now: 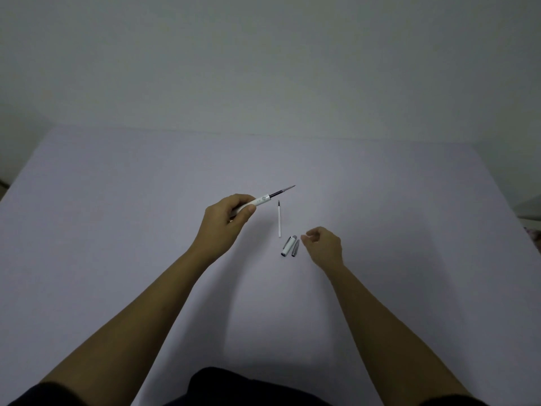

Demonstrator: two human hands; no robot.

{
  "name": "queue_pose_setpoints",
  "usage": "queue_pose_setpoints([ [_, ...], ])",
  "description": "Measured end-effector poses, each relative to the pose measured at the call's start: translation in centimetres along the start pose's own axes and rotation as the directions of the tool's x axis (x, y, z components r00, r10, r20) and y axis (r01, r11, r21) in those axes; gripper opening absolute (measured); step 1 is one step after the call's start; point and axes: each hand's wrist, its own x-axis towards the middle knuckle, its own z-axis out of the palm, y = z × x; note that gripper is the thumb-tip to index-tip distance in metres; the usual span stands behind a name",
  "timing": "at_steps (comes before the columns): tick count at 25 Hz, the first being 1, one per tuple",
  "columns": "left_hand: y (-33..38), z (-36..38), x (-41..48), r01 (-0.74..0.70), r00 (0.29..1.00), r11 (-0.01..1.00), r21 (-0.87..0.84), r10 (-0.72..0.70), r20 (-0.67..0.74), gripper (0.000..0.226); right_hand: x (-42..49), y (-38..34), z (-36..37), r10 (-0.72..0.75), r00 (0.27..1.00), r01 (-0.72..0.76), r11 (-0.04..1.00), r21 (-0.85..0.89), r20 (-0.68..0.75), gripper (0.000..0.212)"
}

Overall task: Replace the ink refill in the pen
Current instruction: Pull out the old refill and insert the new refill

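My left hand [227,219] grips the white pen barrel [257,202], held above the table and pointing up to the right. A dark refill [282,191] sticks out of the barrel's front end. A second refill [279,219], thin and white with a dark tip, lies on the table just right of the barrel. Below it lie the white and silver pen cap [287,246] and a grey tapered tip piece [295,248], side by side. My right hand [323,246] hovers just right of the tip piece with its fingers loosely curled and nothing in them.
The white table [117,230] spreads wide on all sides of the parts. A pale wall [263,68] rises behind its far edge. A grey object [531,208] shows at the right edge of view.
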Motion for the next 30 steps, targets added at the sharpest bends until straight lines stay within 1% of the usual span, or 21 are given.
queue_pose_setpoints([
  [1,0.0,0.0,0.0,0.008,1.000,1.000,-0.006,-0.008,0.000,0.013,0.2,0.5,0.4,0.011,1.000,-0.011,0.999,-0.042,0.018,0.028],
  [3,-0.2,0.1,0.0,0.025,1.000,0.999,-0.020,-0.025,-0.001,0.013,0.4,1.0,1.0,0.045,0.998,-0.042,0.997,-0.072,0.040,0.033],
  [5,-0.2,0.2,-0.1,0.038,0.999,0.999,-0.028,-0.038,0.000,0.012,0.7,1.0,1.7,0.037,0.998,-0.031,0.994,-0.104,0.051,0.033],
  [8,-0.4,0.1,-0.1,0.055,0.998,0.998,-0.020,-0.055,-0.003,0.012,0.9,1.0,2.4,0.010,0.998,-0.002,0.991,-0.134,0.057,0.021],
  [10,-0.6,0.1,-0.2,0.066,0.998,0.998,-0.011,-0.066,0.001,0.014,1.0,1.1,2.4,0.045,0.997,-0.040,0.995,-0.096,0.055,0.017],
  [12,-0.9,0.1,-0.4,0.069,0.998,0.998,-0.002,-0.069,0.005,0.014,0.9,1.0,2.1,0.135,0.989,-0.136,0.991,0.016,0.055,0.024],
  [13,-1.1,0.0,-0.6,0.071,0.997,0.997,0.005,-0.071,0.006,0.015,0.9,0.7,1.8,0.166,0.984,-0.173,0.976,0.131,0.063,0.024],
  [14,-1.3,0.0,-0.7,0.073,0.997,0.997,0.014,-0.073,0.008,0.015,0.9,0.3,1.4,0.168,0.982,-0.187,0.937,0.295,0.088,0.020],
  [16,-1.6,-0.1,-1.0,0.080,0.997,0.997,0.021,-0.081,0.011,0.016,0.5,-1.0,0.2,0.097,0.983,-0.172,0.773,0.610,0.153,0.008],
  [18,-1.9,0.1,-1.3,0.093,0.996,0.996,0.016,-0.093,0.017,0.016,-0.1,-2.5,-1.2,-0.013,0.985,-0.128,0.614,0.779,0.173,0.007],
  [20,-2.1,0.3,-1.8,0.097,0.995,0.995,0.025,-0.098,0.021,0.017,-0.7,-3.7,-2.3,-0.086,0.984,-0.090,0.507,0.857,0.154,0.007],
  [22,-2.2,0.5,-2.2,0.090,0.996,0.995,0.037,-0.091,0.024,0.017,-1.3,-4.6,-3.0,-0.113,0.984,-0.074,0.457,0.887,0.140,0.008],
  [30,-1.7,0.0,-2.2,0.062,0.998,0.997,0.049,-0.063,0.024,0.016,-2.5,-5.9,-3.3,-0.129,0.980,-0.079,0.444,0.893,0.151,0.011],
])
